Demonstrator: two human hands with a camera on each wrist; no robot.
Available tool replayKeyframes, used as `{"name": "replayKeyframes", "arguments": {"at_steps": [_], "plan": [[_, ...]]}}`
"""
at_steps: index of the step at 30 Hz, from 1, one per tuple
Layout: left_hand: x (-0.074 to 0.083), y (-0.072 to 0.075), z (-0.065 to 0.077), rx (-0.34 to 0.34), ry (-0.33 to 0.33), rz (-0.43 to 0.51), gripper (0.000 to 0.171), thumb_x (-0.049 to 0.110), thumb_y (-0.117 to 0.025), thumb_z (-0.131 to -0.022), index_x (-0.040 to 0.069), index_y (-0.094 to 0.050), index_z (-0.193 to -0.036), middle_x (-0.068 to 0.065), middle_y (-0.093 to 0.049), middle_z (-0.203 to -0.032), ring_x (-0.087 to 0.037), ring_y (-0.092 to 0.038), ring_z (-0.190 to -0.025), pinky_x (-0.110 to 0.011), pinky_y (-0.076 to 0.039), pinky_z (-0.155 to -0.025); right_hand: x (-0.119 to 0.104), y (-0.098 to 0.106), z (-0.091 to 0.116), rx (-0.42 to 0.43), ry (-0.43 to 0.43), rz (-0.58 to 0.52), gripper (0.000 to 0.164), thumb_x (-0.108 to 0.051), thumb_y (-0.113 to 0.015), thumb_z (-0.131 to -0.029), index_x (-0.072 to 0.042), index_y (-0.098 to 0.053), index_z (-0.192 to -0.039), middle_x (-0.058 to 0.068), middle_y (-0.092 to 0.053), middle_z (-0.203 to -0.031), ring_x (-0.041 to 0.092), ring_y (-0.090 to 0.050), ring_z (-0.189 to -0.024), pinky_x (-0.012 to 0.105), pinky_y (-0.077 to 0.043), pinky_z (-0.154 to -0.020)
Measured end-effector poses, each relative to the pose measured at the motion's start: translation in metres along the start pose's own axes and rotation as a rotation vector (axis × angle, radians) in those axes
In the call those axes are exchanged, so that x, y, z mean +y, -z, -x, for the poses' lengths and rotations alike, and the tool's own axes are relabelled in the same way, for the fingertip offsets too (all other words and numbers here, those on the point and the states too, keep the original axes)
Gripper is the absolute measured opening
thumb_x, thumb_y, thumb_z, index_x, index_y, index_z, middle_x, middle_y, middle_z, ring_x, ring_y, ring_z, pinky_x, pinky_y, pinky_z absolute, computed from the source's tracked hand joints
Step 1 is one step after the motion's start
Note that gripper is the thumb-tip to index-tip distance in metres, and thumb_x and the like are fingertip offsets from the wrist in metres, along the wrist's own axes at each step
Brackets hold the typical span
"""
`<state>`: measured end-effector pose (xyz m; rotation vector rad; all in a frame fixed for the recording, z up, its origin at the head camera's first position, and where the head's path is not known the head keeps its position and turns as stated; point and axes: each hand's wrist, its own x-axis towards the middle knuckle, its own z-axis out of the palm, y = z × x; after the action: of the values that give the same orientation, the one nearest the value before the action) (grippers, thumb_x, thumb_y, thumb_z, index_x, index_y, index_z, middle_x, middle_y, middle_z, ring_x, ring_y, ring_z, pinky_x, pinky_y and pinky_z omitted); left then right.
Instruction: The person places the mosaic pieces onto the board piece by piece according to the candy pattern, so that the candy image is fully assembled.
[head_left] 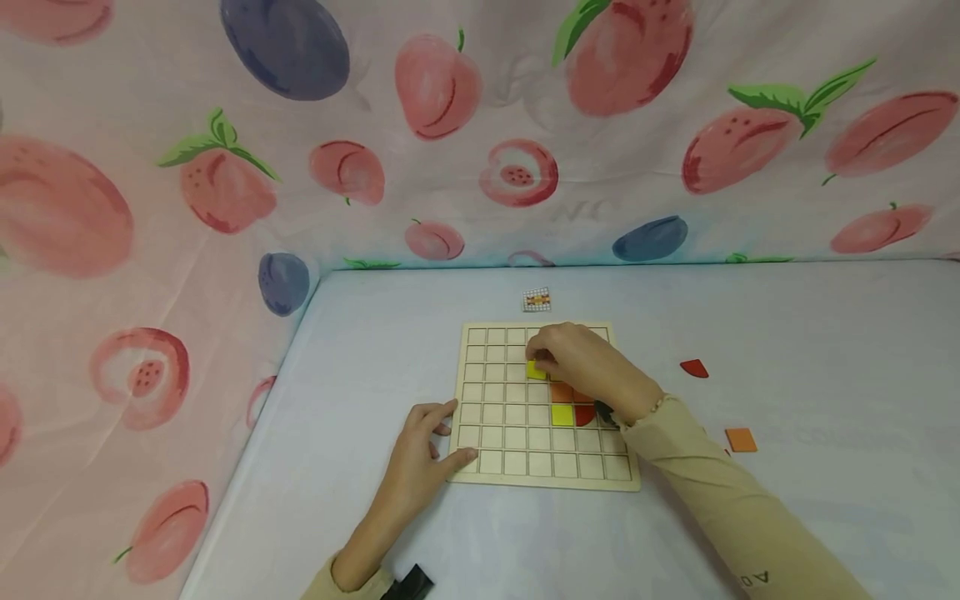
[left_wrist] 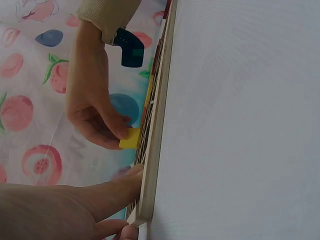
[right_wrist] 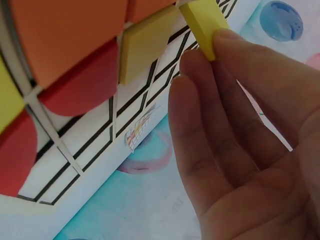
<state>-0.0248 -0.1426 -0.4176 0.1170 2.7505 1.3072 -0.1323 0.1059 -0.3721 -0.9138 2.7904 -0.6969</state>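
Observation:
The wooden grid board (head_left: 495, 437) lies flat on the table, its cells bounded by raised lines. My right hand (head_left: 577, 358) is over the board's upper middle and pinches a yellow square tile (right_wrist: 206, 27) between thumb and fingers, tilted above the cells. Another yellow tile (right_wrist: 150, 42) lies in a cell beside it. Below the hand sit orange tiles (head_left: 561, 392), a yellow tile (head_left: 562, 415) and a red rounded tile (head_left: 584, 415), partly covered by the wrist. At the board's left edge my left hand (head_left: 416, 454) rests, thumb on top and extended fingers touching the side.
A small printed pattern card (head_left: 536, 300) lies behind the board. To the right are a loose red quarter-round tile (head_left: 694, 368) and an orange square tile (head_left: 741, 440); my right sleeve hides part of that area. Fruit-print cloth (head_left: 442, 192) stands behind and at left.

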Motion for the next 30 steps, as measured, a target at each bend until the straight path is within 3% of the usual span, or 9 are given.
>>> {"name": "replayKeyframes", "arguments": {"at_steps": [5,12,18,30], "plan": [[-0.001,0.000,0.000,0.001,-0.005,-0.004,0.066,0.017,-0.084,-0.080,0.004,-0.056,-0.139,-0.008,-0.053,-0.124,-0.013,-0.046,-0.081,-0.022,-0.042,-0.067,0.000,0.000,-0.001,-0.017,-0.006,-0.008,0.010,-0.004,-0.070,-0.091,-0.008,-0.076,-0.099,0.003,-0.073,-0.096,0.014,-0.060,-0.081,0.032,-0.053,-0.077],[-0.001,0.000,0.000,0.007,-0.007,-0.001,0.066,0.017,-0.084,-0.080,0.004,-0.056,-0.138,-0.008,-0.054,-0.124,-0.013,-0.046,-0.081,-0.021,-0.042,-0.067,0.003,-0.002,0.000,-0.031,-0.007,0.064,0.012,-0.004,-0.073,-0.089,-0.007,-0.078,-0.099,0.006,-0.073,-0.097,0.020,-0.065,-0.088,0.036,-0.055,-0.080],[-0.001,-0.001,0.000,0.006,-0.014,-0.001,0.066,0.019,-0.084,-0.080,0.004,-0.056,-0.138,-0.008,-0.053,-0.124,-0.013,-0.046,-0.079,-0.022,-0.042,-0.066,0.005,-0.004,0.000,-0.036,-0.010,0.076,0.009,-0.006,-0.073,-0.090,-0.007,-0.076,-0.098,0.005,-0.071,-0.096,0.019,-0.061,-0.085,0.035,-0.053,-0.079],[0.000,0.000,0.000,0.004,-0.009,0.001,0.066,0.018,-0.084,-0.080,0.003,-0.056,-0.138,-0.009,-0.053,-0.125,-0.013,-0.046,-0.080,-0.021,-0.042,-0.066,0.003,0.006,0.018,0.001,-0.010,0.102,0.012,-0.013,-0.075,-0.089,-0.007,-0.074,-0.100,0.005,-0.067,-0.097,0.017,-0.058,-0.085,0.034,-0.053,-0.077]]}}
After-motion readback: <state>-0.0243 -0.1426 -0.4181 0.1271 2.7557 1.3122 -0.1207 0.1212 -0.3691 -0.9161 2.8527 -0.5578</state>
